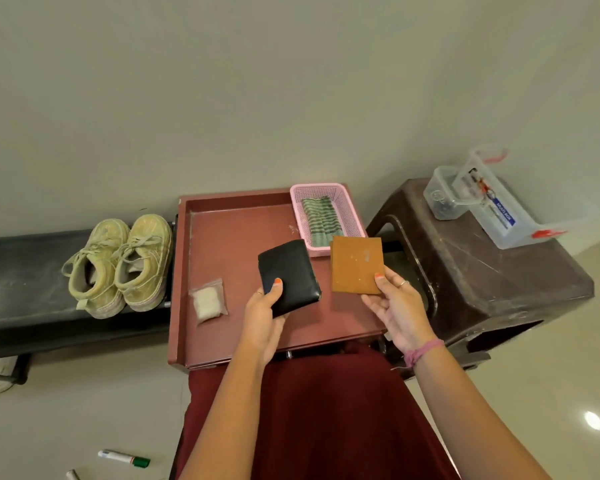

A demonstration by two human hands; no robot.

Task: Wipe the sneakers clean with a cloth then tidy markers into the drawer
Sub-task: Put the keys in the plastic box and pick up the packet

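Left hand gripping black wallet, right hand pinching tan wallet; far-right green cloth probably soft, light, best bunched mid-fold; left sneakers stiff-soled

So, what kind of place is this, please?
Probably a room in a home, near a plain wall: worn beige sneakers sit on a black bench, beside a reddish-brown wooden tray table and a dark brown plastic stool.
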